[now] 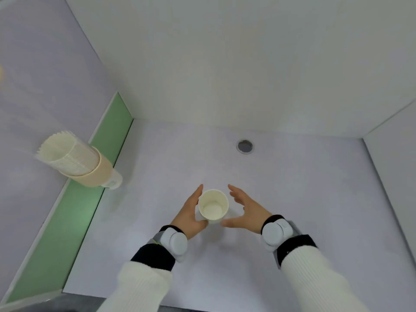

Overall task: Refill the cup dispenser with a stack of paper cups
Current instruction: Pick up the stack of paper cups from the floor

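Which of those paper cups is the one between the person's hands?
The single cup standing upright on the white surface, open mouth up, between the left hand and right hand. The other cups sit stacked in the wall dispenser.

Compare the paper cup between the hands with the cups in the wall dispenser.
The paper cup stands alone and upright on the table; the dispenser cups are nested in a stack and appear tilted. The left hand touches the single cup; nothing touches the stack, which sits in a beige dispenser. Both look cream-white, mouths upward.
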`<state>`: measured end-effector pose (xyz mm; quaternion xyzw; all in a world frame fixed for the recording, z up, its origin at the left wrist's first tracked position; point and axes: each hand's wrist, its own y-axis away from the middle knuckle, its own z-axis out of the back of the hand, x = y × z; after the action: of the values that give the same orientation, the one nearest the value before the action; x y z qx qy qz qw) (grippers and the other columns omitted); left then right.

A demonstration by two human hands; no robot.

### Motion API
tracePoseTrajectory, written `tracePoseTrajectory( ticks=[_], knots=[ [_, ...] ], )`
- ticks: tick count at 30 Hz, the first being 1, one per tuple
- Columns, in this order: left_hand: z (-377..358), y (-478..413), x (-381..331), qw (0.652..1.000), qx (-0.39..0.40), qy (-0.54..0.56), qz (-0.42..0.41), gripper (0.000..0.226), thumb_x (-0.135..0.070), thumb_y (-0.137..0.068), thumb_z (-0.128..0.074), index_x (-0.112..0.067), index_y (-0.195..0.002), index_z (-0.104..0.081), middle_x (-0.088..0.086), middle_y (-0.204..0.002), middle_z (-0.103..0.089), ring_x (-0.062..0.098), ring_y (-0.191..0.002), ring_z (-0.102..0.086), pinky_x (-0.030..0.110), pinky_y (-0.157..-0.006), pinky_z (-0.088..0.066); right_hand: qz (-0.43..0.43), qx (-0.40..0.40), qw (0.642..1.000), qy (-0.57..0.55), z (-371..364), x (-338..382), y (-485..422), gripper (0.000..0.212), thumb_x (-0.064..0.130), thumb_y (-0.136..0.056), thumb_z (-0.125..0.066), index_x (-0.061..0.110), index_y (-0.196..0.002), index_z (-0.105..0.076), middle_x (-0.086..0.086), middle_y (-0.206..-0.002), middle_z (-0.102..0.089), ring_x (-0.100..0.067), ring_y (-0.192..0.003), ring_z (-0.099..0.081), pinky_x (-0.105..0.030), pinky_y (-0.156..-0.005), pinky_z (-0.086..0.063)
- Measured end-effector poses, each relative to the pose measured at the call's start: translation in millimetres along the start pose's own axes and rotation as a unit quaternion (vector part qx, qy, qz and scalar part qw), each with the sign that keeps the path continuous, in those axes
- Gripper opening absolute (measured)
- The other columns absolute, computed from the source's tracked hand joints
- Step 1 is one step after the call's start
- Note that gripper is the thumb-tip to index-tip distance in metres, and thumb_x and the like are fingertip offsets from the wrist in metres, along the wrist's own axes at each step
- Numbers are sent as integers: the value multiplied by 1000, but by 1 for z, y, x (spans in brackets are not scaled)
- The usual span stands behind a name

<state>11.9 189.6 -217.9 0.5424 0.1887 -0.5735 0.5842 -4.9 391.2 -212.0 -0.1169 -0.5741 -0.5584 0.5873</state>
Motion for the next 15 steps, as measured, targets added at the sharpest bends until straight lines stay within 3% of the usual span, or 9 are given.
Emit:
tracePoseTrajectory(
  ticks=[6, 10, 15],
  knots=[
    [-7, -2, 12, 999, -18, 38, -6, 81, -6, -70, -67, -28, -135, -24, -11, -135, -35, 9, -124, -34, 31, -103, -29, 34, -41, 998, -30, -26, -17, -2, 88, 32, -63, -80, 35, -134, -28, 10, -136, -43, -8, -124, -40, -27, -97, -32],
    [-8, -1, 14, 998, -42, 55, -12, 66, -9, -70, -70, -42, -115, -34, -24, -118, -43, 8, -115, -42, 30, -98, -33, 46, -86, 994, -56, -34, -16, -3, 64, 25, -66, -78, 43, -113, -39, 26, -117, -49, 13, -107, -46, -15, -88, -35],
    [-5, 2, 16, 996, -65, 65, -12, 63, -14, -69, -72, -36, -116, -38, -21, -116, -48, 7, -113, -46, 27, -96, -35, 58, -105, 991, -62, -36, -11, -5, 58, 26, -66, -78, 38, -111, -43, 24, -114, -53, 8, -105, -50, -13, -85, -37]
  ],
)
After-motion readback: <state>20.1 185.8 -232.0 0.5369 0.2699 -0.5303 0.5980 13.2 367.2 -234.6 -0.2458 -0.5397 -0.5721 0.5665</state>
